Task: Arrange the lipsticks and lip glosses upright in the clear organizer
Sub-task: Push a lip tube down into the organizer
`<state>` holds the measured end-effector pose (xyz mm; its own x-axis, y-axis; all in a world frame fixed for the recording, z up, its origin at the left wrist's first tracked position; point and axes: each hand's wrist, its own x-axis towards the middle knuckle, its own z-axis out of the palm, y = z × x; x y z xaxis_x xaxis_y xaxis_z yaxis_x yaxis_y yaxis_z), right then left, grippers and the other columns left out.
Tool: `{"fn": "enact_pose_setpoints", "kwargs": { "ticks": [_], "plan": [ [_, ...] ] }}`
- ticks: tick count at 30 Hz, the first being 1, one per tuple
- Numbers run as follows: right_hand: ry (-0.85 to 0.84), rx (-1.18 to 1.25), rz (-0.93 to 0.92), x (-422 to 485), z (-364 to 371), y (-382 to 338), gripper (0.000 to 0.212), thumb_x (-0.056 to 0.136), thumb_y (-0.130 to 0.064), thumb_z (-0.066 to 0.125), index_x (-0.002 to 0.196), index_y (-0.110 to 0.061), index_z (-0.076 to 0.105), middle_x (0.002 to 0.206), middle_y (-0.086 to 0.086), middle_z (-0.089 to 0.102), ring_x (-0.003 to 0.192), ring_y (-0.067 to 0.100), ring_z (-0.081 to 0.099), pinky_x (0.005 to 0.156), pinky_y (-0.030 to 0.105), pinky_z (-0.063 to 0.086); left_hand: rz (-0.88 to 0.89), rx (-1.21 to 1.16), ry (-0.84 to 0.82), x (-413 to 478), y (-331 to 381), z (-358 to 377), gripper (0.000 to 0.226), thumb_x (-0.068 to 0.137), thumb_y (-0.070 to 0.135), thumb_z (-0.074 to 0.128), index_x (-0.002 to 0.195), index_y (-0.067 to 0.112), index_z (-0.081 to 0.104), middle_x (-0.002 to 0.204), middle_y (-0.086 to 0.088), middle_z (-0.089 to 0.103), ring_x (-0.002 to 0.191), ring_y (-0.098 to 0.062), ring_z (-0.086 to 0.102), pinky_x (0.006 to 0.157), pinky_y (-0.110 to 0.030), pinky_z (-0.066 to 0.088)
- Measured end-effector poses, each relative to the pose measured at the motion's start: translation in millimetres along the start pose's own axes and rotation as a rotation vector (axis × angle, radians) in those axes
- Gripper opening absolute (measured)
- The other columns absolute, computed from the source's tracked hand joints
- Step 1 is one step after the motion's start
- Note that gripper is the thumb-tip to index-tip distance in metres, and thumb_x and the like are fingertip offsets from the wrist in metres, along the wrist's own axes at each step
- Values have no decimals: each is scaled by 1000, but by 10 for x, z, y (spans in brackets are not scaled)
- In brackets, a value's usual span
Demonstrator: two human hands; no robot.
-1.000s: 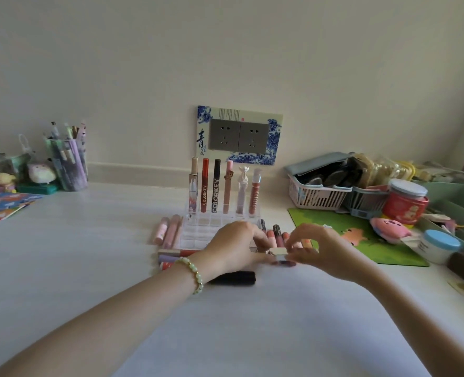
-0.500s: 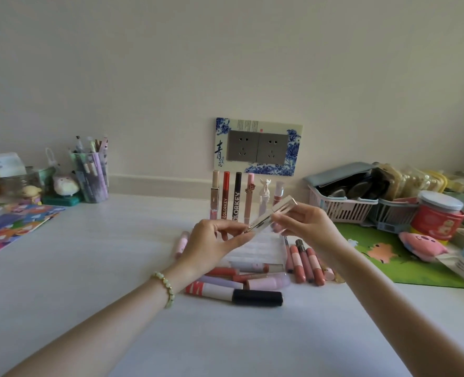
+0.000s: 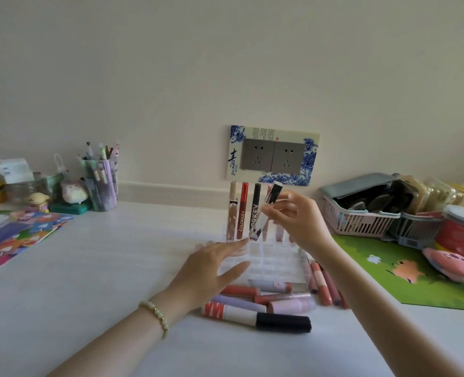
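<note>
A clear organizer (image 3: 275, 263) with a grid of cells stands mid-table. Several tubes (image 3: 243, 210) stand upright in its back row. My right hand (image 3: 298, 221) pinches a clear lip gloss tube (image 3: 265, 213) with a dark cap, nearly upright and leaning right, its lower end over the second row. My left hand (image 3: 211, 268) lies flat with fingers spread on the organizer's front left part and holds nothing. Several loose lipsticks lie in front, among them a white tube with a black cap (image 3: 258, 318), and more pink ones (image 3: 323, 285) lie at the organizer's right.
A pen cup (image 3: 101, 183) and small toys stand back left, above a colourful booklet (image 3: 15, 235). At the right are a green mat (image 3: 405, 270), a pink plush (image 3: 451, 263), a white basket (image 3: 358, 220) and a red jar (image 3: 462, 232). A wall socket (image 3: 273, 156) is behind the organizer.
My left hand let go of the clear tube and dropped onto the organizer. My right hand turned the tube from slanted to nearly upright and lowered it toward the cells.
</note>
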<state>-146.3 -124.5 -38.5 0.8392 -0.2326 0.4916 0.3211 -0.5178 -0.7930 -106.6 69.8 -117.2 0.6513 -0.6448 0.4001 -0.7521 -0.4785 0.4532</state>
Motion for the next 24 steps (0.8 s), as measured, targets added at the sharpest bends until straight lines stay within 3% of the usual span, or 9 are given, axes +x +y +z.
{"fn": "enact_pose_setpoints", "kwargs": {
  "ticks": [3, 6, 9, 12, 14, 15, 18, 24],
  "plan": [
    [-13, -11, 3, 81, 103, 83, 22, 76, -23, 73, 91, -13, 61, 79, 1, 71, 73, 7, 69, 74, 23, 57, 71, 62, -29, -15, -81, -17, 83, 76, 83, 9, 131, 37, 51, 135, 18, 52, 127, 1, 43, 112, -27, 28],
    [-23, -18, -7, 126, 184, 116, 20, 77, -21, 72, 92, -12, 61, 82, 1, 71, 77, 11, 69, 76, 21, 56, 125, 103, -45, -41, -142, -13, 84, 78, 81, 7, 128, 35, 55, 135, 20, 51, 128, 7, 36, 107, -13, 14],
    [-39, -22, -31, 127, 258, 143, 17, 79, -17, 70, 83, -27, 57, 79, -6, 68, 77, 6, 67, 75, 17, 55, 138, 91, -34, -43, -161, -2, 79, 81, 78, 10, 126, 34, 58, 134, 20, 52, 121, 15, 32, 105, -8, 13],
    [-69, -58, -42, 133, 302, 207, 17, 81, -18, 69, 83, -30, 57, 78, -10, 68, 74, 1, 66, 72, 14, 54, 135, 74, -37, -45, -181, 26, 77, 83, 76, 12, 122, 33, 61, 133, 20, 53, 121, 14, 34, 110, -19, 24],
    [-109, -85, -38, 146, 315, 270, 12, 81, -20, 69, 90, -23, 63, 81, -7, 70, 76, 1, 68, 74, 16, 55, 134, 70, -29, -48, -191, 33, 74, 85, 74, 14, 120, 32, 63, 132, 19, 54, 123, 9, 39, 111, -29, 29],
    [-120, -100, -30, 157, 320, 301, 18, 81, -22, 68, 98, -17, 64, 85, -4, 71, 78, 2, 68, 76, 18, 55, 132, 65, -26, -47, -196, 37, 73, 86, 74, 15, 120, 31, 64, 132, 19, 55, 124, 6, 42, 111, -32, 31],
    [-153, -131, -21, 164, 325, 334, 34, 82, -23, 67, 112, -6, 62, 91, -1, 72, 82, 6, 69, 77, 17, 55, 121, 65, -38, -48, -195, 36, 76, 84, 75, 12, 121, 32, 63, 133, 20, 52, 127, 2, 43, 112, -34, 29],
    [-193, -184, -34, 159, 330, 356, 32, 84, -19, 64, 113, -6, 61, 93, 0, 69, 79, 5, 66, 71, 8, 51, 119, 68, -46, -45, -195, 38, 77, 84, 75, 10, 122, 32, 62, 135, 21, 51, 129, 1, 41, 112, -37, 29]
  ]
}}
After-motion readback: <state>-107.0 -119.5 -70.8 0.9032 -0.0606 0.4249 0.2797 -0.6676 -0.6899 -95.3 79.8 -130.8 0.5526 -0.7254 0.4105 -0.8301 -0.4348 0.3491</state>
